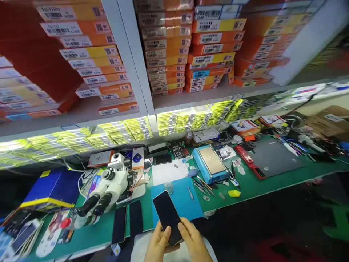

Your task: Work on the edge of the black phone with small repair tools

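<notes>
A smartphone [167, 213] with a dark screen and a pale frame is held tilted over the front edge of the bench. My left hand [159, 240] is closed around its lower left side, thumb on the front. On the lower right side my right hand [191, 234] grips the same phone, its thumb along the edge. Behind the phone lies a blue work mat [159, 189] with a small round clear dish [168, 187] and a small screwdriver [190, 194] on it. Two dark phone screens or phones [135, 217] rest left of the mat.
A white microscope [117, 178] stands to the left, near a blue and yellow box [51, 189]. Right of the mat are a blue heating plate [209, 163], several hand tools [203, 185] and a grey pad [275, 158]. Shelves of orange boxes [212, 47] overhang the bench.
</notes>
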`<state>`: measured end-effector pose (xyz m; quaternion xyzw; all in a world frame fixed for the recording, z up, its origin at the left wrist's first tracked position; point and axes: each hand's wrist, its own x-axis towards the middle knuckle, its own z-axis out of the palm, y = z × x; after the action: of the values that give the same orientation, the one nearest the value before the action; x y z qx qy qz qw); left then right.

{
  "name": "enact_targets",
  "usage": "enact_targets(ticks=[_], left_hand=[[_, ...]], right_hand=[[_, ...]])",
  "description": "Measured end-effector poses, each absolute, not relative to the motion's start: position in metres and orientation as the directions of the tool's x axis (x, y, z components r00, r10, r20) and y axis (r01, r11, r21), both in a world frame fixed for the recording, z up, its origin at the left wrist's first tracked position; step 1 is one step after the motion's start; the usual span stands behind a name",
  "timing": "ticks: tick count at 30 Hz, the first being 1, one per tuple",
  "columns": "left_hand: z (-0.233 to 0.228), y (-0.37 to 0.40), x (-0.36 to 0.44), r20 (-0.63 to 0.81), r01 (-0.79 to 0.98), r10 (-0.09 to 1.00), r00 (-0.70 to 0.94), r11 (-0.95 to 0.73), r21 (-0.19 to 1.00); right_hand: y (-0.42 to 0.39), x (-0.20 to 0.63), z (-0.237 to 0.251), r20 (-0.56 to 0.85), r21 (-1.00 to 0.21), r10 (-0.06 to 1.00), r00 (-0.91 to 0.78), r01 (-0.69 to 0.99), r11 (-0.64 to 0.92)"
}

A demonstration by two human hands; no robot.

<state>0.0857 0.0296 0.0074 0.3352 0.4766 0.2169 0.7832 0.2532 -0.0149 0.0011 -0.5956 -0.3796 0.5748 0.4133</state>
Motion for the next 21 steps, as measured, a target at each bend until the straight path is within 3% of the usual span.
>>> enact_targets(ticks=[4, 8, 13, 16, 18, 21], left_hand=[[0.002, 0.012, 0.115, -0.632, 0.122, 0.686, 0.360, 0.637, 0.761], [0.011, 0.016, 0.101, -0.650, 0.357, 0.710, 0.269, 0.554, 0.752], [0.043, 0.034, 0.037, -0.436, 0.560, 0.896, 0.083, 0.320, 0.764], [0.054, 0.042, 0.015, -0.260, 0.580, 0.942, 0.212, 0.094, 0.809], [0.053, 0.043, 0.010, -0.202, 0.522, 0.901, 0.383, -0.031, 0.853], [0.046, 0.041, 0.005, -0.182, 0.424, 0.840, 0.510, -0.062, 0.903]], right_hand=[[-0.016, 0.283, -0.001, -0.378, -0.921, 0.926, -0.015, 0.111, -0.374], [-0.010, 0.312, 0.009, -0.309, -0.923, 0.943, -0.119, 0.279, -0.267], [0.001, 0.322, 0.027, -0.197, -0.902, 0.927, -0.319, 0.430, -0.043], [0.005, 0.304, 0.041, -0.137, -0.878, 0.916, -0.376, 0.474, 0.063], [0.005, 0.287, 0.053, -0.102, -0.867, 0.916, -0.387, 0.487, 0.109], [0.002, 0.263, 0.070, -0.047, -0.856, 0.934, -0.355, 0.496, 0.146]])
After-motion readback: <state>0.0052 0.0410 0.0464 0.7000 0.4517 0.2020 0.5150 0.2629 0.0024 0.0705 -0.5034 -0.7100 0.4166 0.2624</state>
